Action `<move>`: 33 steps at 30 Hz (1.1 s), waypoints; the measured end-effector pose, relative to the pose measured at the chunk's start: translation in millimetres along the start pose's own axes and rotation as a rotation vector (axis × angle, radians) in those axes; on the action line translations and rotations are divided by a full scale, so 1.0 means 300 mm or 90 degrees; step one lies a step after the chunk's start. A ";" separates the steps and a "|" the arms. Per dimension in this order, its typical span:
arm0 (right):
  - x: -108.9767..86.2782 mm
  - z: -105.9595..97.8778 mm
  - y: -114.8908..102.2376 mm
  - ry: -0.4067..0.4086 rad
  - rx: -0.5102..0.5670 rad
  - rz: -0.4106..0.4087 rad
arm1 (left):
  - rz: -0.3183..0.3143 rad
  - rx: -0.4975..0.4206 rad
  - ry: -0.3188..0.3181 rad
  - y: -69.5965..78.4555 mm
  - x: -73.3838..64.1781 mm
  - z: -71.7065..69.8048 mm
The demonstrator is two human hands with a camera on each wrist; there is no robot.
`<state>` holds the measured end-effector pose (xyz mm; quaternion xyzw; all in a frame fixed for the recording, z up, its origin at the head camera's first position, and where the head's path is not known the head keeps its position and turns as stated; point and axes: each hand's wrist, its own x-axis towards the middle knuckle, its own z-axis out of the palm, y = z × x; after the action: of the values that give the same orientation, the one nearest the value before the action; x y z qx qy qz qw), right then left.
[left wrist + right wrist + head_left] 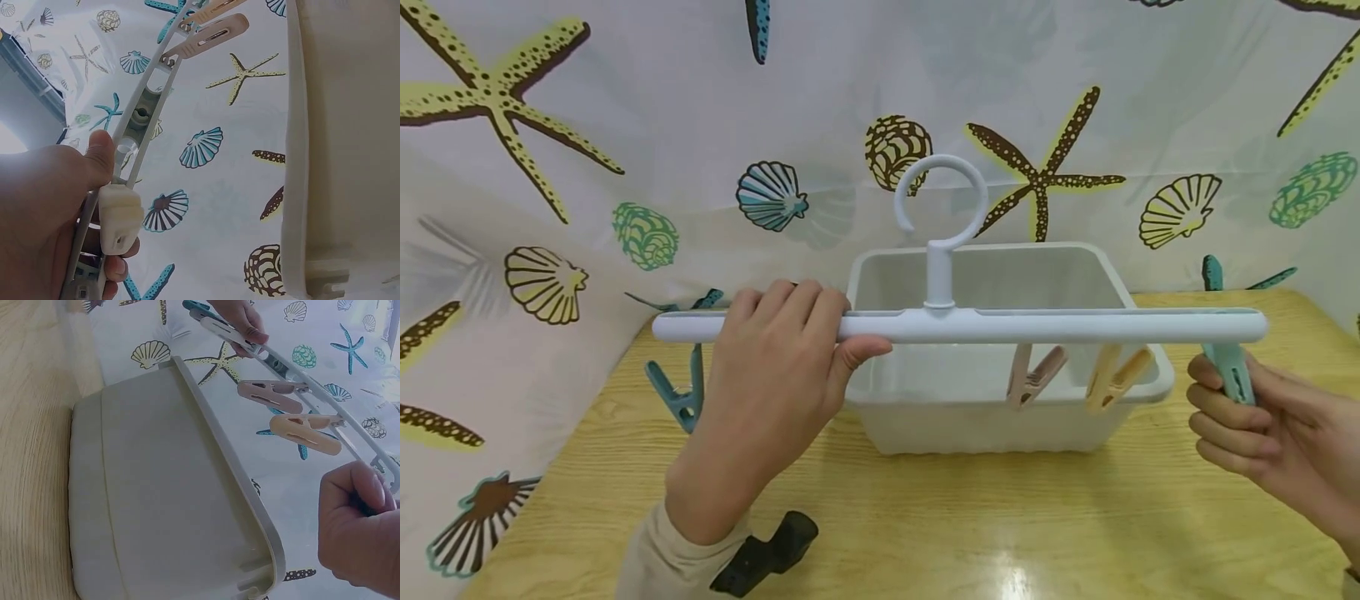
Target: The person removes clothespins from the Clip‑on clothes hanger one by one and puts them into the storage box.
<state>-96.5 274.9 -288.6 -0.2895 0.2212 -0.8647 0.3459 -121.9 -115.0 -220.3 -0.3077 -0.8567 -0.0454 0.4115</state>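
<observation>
Left grip holds hanger above bin rim, gap between.

Smooth plastic hanger, matt plastic bin, plastic clips, glossy wood-grain tabletop

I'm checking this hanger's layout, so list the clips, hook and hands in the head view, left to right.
Dark teal clip, left hand, white hook, pink clip, peach clip, then the right hand holding a light teal clip.
</observation>
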 end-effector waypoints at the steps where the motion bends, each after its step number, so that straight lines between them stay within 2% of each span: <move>1: 0.003 0.000 0.000 -0.005 0.006 0.003 | -0.001 0.000 0.004 -0.001 0.000 -0.001; 9: 0.009 0.004 0.005 -0.011 0.052 0.023 | -0.004 0.011 0.021 0.006 0.000 -0.005; 21: 0.003 -0.001 0.004 -0.005 0.040 0.017 | -0.011 0.013 0.010 0.009 -0.001 0.000; 33: -0.014 -0.035 -0.013 0.015 -0.014 0.004 | -0.039 0.021 -0.008 -0.011 -0.006 -0.012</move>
<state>-102.6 282.5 -295.6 -0.2822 0.2357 -0.8644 0.3429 -120.4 -119.7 -218.6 -0.2746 -0.8690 -0.0417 0.4095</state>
